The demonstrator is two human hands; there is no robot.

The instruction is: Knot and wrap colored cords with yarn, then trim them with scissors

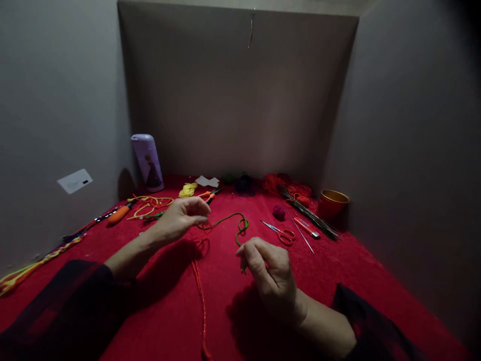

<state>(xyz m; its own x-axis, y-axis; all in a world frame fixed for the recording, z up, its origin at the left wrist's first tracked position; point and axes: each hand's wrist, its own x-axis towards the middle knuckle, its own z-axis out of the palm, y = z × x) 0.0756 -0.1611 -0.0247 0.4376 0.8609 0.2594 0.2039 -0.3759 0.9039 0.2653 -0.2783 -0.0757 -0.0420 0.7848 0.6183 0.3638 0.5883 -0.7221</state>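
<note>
A green cord (236, 220) loops above the red cloth (338, 271) between my hands. My left hand (180, 218) pinches one end of it at the left, with the fingers closed. My right hand (268, 268) pinches the other end lower down, fingers curled. An orange-red cord (201, 296) hangs from near my left hand and trails toward the front edge.
Red-handled scissors (280, 232), thin metal needles (308, 215), a red pen-like tool (307, 226) and a gold cup (332, 203) lie at the right. A lilac bottle (147, 161), yellow yarn (188, 189), orange-handled pliers (209, 194), an orange-handled tool (119, 214) and a braided cord (33, 265) lie at the left.
</note>
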